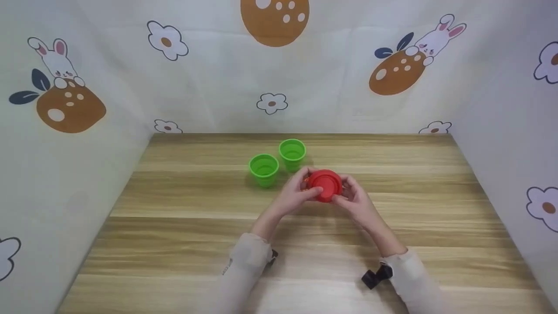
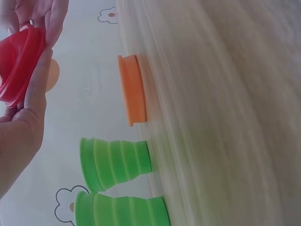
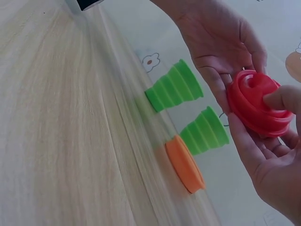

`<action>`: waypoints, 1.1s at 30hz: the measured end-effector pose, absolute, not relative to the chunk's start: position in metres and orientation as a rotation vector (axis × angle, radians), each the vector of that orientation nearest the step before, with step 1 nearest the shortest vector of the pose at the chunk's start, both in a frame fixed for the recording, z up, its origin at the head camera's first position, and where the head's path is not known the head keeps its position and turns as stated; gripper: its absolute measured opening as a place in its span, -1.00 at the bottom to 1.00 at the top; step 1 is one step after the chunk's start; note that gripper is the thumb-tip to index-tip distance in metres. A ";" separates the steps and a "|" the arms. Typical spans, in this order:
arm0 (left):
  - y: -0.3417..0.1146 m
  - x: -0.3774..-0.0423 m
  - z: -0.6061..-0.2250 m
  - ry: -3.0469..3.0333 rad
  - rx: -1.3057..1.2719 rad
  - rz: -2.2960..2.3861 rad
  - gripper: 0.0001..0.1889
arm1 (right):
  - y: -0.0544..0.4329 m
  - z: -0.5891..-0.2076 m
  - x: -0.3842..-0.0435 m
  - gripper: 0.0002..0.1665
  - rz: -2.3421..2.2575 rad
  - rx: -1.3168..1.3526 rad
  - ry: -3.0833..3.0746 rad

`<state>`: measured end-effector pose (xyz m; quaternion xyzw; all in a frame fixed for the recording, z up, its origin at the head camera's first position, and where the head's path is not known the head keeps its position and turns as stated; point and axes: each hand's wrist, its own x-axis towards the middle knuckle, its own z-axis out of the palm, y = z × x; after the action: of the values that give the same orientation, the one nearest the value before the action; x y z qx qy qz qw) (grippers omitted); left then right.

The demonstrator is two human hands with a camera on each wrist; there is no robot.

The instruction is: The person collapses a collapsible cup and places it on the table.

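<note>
A red collapsible cup (image 1: 326, 186), partly folded down, is held up above the table between both hands. My left hand (image 1: 293, 196) grips its left side, thumb over the face turned toward me. On the other side my right hand (image 1: 360, 207) pinches the rim, with its fingers round the back. The right wrist view shows the red cup (image 3: 256, 101) tilted, its middle pushed in under a thumb. Behind the hands an orange collapsible cup (image 2: 133, 89), folded flat, lies on the table; in the head view the left hand mostly hides it.
Two green collapsible cups, one nearer (image 1: 264, 170) and one farther back (image 1: 292, 152), stand upright and extended just left of the hands. The wood-grain table (image 1: 174, 244) meets a patterned cloth backdrop (image 1: 218, 87) at the back and sides.
</note>
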<state>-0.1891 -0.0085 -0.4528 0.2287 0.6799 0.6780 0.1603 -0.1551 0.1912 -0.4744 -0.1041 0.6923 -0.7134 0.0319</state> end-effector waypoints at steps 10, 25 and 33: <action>-0.008 -0.187 -0.456 2.057 0.772 1.795 -0.38 | 0.184 -0.470 -0.156 -0.53 -2.275 -0.180 2.188; 0.005 -0.181 -0.450 2.325 0.657 1.755 -0.43 | 0.180 -0.469 -0.154 -0.50 -2.248 -0.177 2.308; -0.005 -0.183 -0.449 2.268 0.747 1.679 -0.57 | 0.183 -0.472 -0.154 -0.52 -2.288 -0.191 2.252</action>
<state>-0.1831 -0.0047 -0.4488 0.2543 0.7723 0.5715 0.1110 -0.1536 0.1831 -0.4717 -0.0592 0.6999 -0.7108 -0.0373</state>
